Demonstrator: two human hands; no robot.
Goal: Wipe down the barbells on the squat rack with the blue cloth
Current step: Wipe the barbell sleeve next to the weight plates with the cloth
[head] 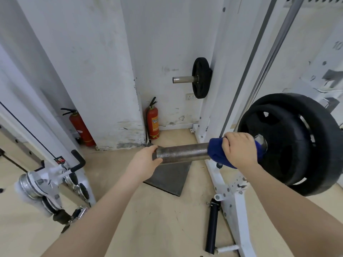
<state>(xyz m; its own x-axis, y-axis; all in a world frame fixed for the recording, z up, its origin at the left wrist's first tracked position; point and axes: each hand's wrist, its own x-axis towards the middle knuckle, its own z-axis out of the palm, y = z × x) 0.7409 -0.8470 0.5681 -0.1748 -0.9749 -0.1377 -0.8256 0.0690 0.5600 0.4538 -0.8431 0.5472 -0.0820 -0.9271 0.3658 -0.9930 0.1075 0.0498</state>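
Note:
A steel barbell sleeve (pixel 182 152) juts out to the left from a large black weight plate (pixel 295 143) on the white squat rack (pixel 233 193). My left hand (pixel 146 158) grips the free end of the sleeve. My right hand (pixel 238 149) presses the blue cloth (pixel 216 152) around the sleeve, right next to the plate. The cloth wraps over the top and hangs below the bar. A second, higher sleeve (pixel 182 79) with a smaller black plate (pixel 201 77) sticks out from the rack's far upright.
Two red fire extinguishers (pixel 153 119) (pixel 81 127) stand by the white wall. A dark floor mat (pixel 169 177) lies under the sleeve. A black roller bar (pixel 212 227) lies by the rack's base. A cable machine with pulleys (pixel 46 184) is at the left.

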